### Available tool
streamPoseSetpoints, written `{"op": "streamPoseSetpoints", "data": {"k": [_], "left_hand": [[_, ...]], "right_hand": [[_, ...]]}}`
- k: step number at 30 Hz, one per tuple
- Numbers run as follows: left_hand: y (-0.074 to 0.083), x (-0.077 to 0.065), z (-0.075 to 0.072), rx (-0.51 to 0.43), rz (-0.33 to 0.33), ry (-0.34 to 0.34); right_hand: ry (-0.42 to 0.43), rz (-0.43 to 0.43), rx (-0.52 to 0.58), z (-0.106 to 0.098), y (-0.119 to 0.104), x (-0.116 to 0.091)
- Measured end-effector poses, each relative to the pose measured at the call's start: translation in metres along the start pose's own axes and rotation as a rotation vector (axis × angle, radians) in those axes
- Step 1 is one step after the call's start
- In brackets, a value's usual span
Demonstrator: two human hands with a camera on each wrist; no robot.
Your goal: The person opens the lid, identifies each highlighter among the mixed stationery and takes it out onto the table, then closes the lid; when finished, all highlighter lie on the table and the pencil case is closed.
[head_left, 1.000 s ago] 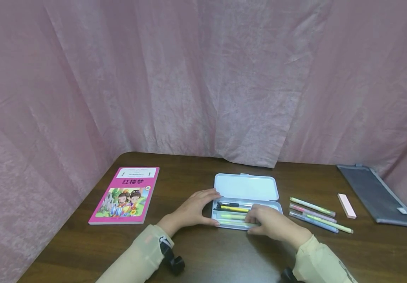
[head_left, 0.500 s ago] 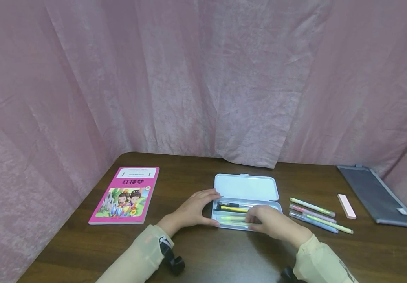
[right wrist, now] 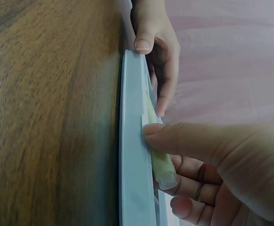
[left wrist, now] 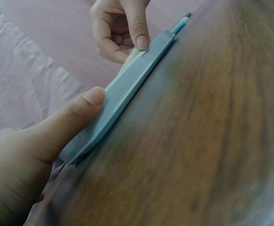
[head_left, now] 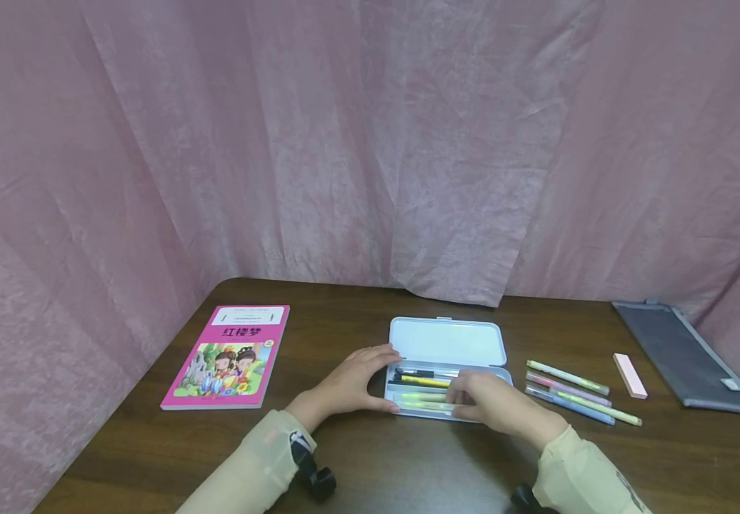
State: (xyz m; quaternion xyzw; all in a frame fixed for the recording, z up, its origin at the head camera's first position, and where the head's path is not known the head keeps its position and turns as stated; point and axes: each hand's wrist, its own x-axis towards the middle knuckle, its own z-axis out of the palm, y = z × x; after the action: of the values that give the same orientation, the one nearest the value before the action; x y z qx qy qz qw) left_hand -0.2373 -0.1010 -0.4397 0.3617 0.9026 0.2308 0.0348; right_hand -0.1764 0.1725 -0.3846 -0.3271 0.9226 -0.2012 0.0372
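Note:
A light blue pencil case (head_left: 447,341) lies with its lid raised on the dark wooden table. My left hand (head_left: 358,378) grips its left end, the thumb on the near wall and the fingers toward the back corner. In the right wrist view, a pale yellow-green marker (right wrist: 161,165) is pinched between thumb and fingers of my right hand (head_left: 487,403), one end tilted above the case's near rim. Inside the case also lie another yellow-green marker (head_left: 423,397), a yellow-and-black pencil (head_left: 424,381) and a dark pen (head_left: 418,372). My right hand covers the case's right part.
Several markers (head_left: 568,377) lie in a loose group right of the case. Beyond them are a pink-and-white eraser-like block (head_left: 630,375) and a flat grey mesh pouch (head_left: 691,357). A pink book (head_left: 231,357) lies at the left. Pink curtains (head_left: 370,143) hang behind the table.
My right hand has shifted only slightly inside the case, and the marker in it has moved a little with it. My left hand and the other things have stayed put.

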Motion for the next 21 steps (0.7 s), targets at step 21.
{"op": "streamPoseSetpoints", "data": {"k": [21], "left_hand": [[-0.002, 0.000, 0.002, -0.001, -0.001, 0.005]], "right_hand": [[0.060, 0.013, -0.020, -0.017, -0.002, -0.008]]}}
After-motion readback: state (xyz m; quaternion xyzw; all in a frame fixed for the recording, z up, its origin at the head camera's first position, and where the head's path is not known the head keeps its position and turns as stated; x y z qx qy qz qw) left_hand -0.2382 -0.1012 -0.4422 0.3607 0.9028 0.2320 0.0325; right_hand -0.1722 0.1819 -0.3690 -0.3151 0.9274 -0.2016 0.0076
